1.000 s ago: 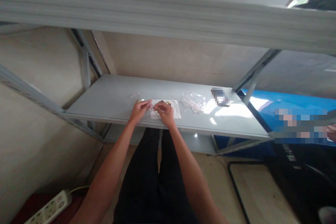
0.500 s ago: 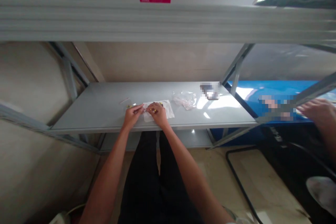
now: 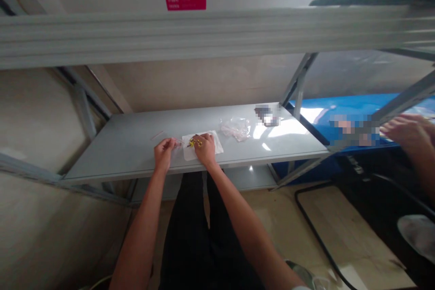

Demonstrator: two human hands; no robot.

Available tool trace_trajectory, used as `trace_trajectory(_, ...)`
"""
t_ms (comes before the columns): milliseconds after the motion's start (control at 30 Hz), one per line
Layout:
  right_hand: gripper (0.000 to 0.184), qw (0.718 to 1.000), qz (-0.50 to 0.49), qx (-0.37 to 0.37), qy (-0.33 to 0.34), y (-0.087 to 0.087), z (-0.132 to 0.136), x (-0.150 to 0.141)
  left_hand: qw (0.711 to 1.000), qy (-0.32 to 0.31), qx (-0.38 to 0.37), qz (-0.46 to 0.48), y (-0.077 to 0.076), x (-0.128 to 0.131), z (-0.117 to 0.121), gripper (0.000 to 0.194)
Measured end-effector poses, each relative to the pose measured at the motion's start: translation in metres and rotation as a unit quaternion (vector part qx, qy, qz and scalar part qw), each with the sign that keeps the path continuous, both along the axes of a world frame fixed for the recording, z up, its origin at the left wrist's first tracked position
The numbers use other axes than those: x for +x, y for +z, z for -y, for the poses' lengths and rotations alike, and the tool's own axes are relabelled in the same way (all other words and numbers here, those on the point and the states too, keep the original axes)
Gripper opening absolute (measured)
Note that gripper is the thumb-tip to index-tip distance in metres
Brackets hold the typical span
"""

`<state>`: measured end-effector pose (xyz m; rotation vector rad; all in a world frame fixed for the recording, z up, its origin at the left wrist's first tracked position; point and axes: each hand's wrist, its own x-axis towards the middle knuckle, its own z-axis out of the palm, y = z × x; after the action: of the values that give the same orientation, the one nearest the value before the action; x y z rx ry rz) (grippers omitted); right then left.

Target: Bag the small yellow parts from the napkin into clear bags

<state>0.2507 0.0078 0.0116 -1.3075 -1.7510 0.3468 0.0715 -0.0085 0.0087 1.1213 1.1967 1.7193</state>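
A small clear plastic bag (image 3: 177, 144) is pinched in the closed fingers of my left hand (image 3: 163, 153); a thin reddish strip shows at the far left end of the plastic. My right hand (image 3: 206, 148) rests on a white sheet (image 3: 218, 144), which looks like paper or a flat pouch. Its fingers are bent down onto several small yellow pieces (image 3: 195, 143) with dark bits among them. The exact kind of these pieces is too small to tell, and the fingertips partly hide them.
Crumpled clear plastic bags (image 3: 237, 129) lie right of the sheet on the grey shelf (image 3: 118, 145). A blurred-out object (image 3: 268, 114) is at the back right corner. A grey beam (image 3: 204, 36) crosses above. Another person's hand (image 3: 408, 131) is over a blue table (image 3: 316, 115).
My hands have moved apart: the left went left with the clear bag, the right is over the yellow pieces, which now show more. The view has tilted slightly.
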Motion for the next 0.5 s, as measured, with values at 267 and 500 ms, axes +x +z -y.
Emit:
trace_trajectory(267, 0.010, 0.990, 0.132, 0.023, 0.052, -0.0011, -0.0012, -0.0097, 1.000, 0.001, 0.002, -0.016, 0.0011, -0.0016, 0.0008, 0.042)
trace_trajectory(500, 0.016, 0.998, -0.026, 0.015, 0.062, -0.0023, -0.0043, -0.0059, 0.995, -0.011, -0.033, -0.093, -0.0014, -0.0029, -0.0004, 0.045)
